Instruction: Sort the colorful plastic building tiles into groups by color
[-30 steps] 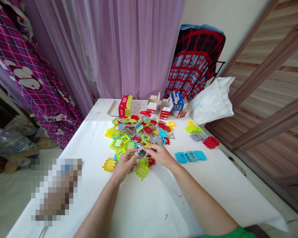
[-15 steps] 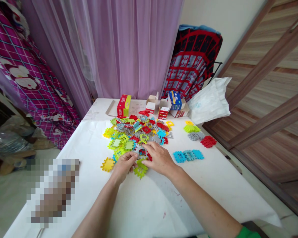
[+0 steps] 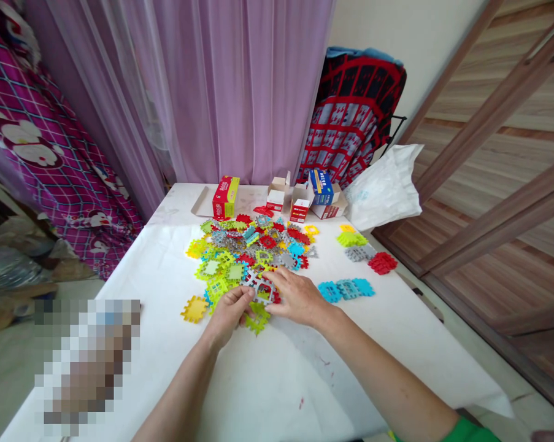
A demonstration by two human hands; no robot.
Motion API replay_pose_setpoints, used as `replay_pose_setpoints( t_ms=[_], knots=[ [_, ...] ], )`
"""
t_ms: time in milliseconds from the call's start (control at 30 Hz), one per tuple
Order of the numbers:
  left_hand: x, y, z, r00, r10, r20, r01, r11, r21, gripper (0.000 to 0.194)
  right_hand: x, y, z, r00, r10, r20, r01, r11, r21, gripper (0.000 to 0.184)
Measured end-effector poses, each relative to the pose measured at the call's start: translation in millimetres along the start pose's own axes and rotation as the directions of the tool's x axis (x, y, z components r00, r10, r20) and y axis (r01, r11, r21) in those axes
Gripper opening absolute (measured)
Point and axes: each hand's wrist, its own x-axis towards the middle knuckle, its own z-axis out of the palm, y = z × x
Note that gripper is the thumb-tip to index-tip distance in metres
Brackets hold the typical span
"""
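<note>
A heap of flat, toothed plastic squares (image 3: 249,248) in green, yellow, red, blue and grey lies in the middle of the white table (image 3: 277,380). At the near edge of the heap my left hand (image 3: 227,313) and my right hand (image 3: 295,296) both pinch a grey square piece (image 3: 259,286), held just above the table. A lime green piece (image 3: 258,316) lies under my hands, and a yellow one (image 3: 194,309) sits to the left of my left hand.
Sorted stacks lie to the right: blue (image 3: 345,288), red (image 3: 382,263), grey (image 3: 357,252), green (image 3: 351,239). Small cartons (image 3: 225,197) (image 3: 323,187) and a white plastic bag (image 3: 384,187) stand at the far edge. Pink curtains hang behind; a bottle lies near left.
My hands have stayed at the near edge of the heap, working the grey piece between the fingers. The camera has shifted a little, so the scene sits further left.
</note>
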Motion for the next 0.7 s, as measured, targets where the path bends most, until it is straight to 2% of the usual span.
replay_pose_setpoints(
  t_ms=[233,500,700],
  knots=[
    [3.9,-1.0,-4.6,1.0,-0.004,-0.012,0.004,1.0,-0.024,0.055,-1.6,1.0,-1.5,0.994,-0.101,0.045,0.101,0.995,0.008,0.054],
    [1.3,0.4,-5.5,0.999,0.044,0.011,-0.045,0.993,0.108,0.054,1.2,0.8,-7.3,0.981,-0.148,0.124,0.155,0.987,-0.048,0.055],
    [1.4,-5.9,-4.1,0.997,0.03,0.066,-0.039,0.99,0.137,0.055,-1.1,-5.2,-7.9,0.977,-0.196,0.086,0.207,0.969,-0.136,0.042]
  ],
)
